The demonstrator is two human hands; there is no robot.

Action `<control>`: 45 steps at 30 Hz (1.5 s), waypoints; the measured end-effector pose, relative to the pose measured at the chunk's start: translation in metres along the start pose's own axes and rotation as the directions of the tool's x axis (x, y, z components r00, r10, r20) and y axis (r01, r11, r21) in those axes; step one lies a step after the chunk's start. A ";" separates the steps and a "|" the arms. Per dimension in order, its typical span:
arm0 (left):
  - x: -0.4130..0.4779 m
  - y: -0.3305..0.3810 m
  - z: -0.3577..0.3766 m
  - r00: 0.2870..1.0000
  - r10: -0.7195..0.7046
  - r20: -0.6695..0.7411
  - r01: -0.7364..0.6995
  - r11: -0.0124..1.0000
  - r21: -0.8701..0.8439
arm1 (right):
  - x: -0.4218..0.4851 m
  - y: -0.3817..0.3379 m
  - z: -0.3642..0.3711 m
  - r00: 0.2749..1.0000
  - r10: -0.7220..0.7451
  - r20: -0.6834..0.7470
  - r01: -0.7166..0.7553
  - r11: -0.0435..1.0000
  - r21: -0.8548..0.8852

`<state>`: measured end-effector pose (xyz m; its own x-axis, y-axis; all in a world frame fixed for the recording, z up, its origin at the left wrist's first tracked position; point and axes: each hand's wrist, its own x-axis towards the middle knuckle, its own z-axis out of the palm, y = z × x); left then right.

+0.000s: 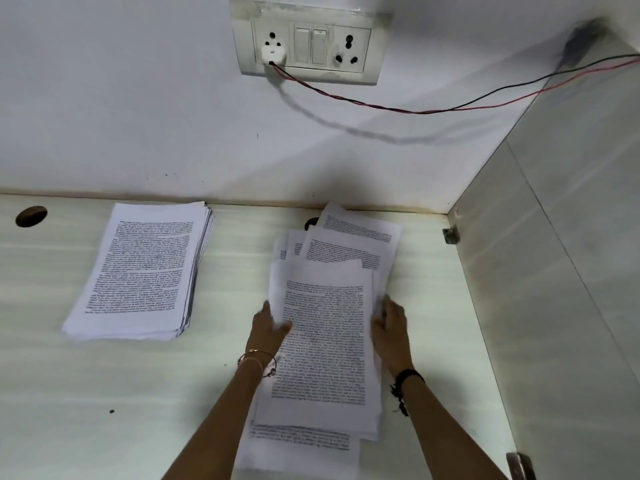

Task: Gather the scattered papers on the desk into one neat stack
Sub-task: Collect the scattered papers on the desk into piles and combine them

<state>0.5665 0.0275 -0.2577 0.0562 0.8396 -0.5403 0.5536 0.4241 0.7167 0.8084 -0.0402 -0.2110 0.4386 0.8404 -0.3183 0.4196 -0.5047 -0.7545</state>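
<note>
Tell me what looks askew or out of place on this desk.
The loose sheets held between the left hand and right hand are fanned at different angles, some poking out toward the wall and near edge. The stack beside them is only slightly stepped.

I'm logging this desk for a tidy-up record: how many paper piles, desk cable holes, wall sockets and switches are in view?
Paper piles: 2 (neat stack, loose pile)
Desk cable holes: 2 (one partly covered by paper)
Wall sockets: 2
Switches: 2
Total: 8
</note>
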 end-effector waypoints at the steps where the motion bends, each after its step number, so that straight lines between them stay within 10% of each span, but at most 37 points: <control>1: 0.002 0.003 0.000 1.000 0.006 0.015 -0.007 1.000 0.018 | 0.001 -0.005 0.001 0.997 0.049 -0.062 -0.048 0.999 0.021; 5: -0.031 0.053 -0.015 0.995 0.067 0.080 -0.067 0.998 -0.014 | 0.002 -0.019 0.009 0.997 0.001 0.077 -0.011 0.992 0.126; 9: -0.024 0.050 -0.015 0.998 0.029 0.053 -0.022 0.992 -0.128 | 0.001 -0.022 0.011 0.984 0.109 -0.138 -0.101 0.993 0.061; 17: -0.028 0.028 -0.012 0.977 -0.206 -0.052 0.149 0.839 -0.523 | -0.013 -0.029 -0.003 0.966 0.093 0.240 -0.144 0.969 0.203; 22: -0.064 0.040 0.005 0.933 -0.322 -0.159 -0.009 0.421 -0.907 | -0.035 -0.012 -0.015 0.978 0.201 0.047 -0.206 0.934 0.292; 28: -0.084 0.071 0.049 0.916 -0.343 -0.207 -0.122 0.254 -0.959 | -0.056 0.027 -0.042 0.870 0.404 -0.284 -0.299 0.888 0.349; 35: -0.097 0.066 0.087 0.923 -0.312 0.227 0.372 0.571 -0.732 | -0.032 0.065 -0.074 0.930 0.367 -0.032 -0.337 0.882 0.328; 39: -0.076 0.057 0.018 0.957 -0.287 0.044 0.291 0.942 -0.168 | -0.028 0.067 -0.077 0.931 0.355 -0.082 -0.318 0.901 0.294; 45: 0.003 0.074 -0.065 0.907 0.048 -0.419 0.070 0.963 0.262 | -0.029 0.046 -0.053 0.878 0.385 -0.284 -0.283 0.897 0.341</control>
<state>0.5535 0.0832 -0.1776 -0.2704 0.9238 -0.2710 0.7542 0.3782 0.5368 0.8576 -0.0981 -0.2062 0.7727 0.4874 -0.4067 -0.0186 -0.6230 -0.7820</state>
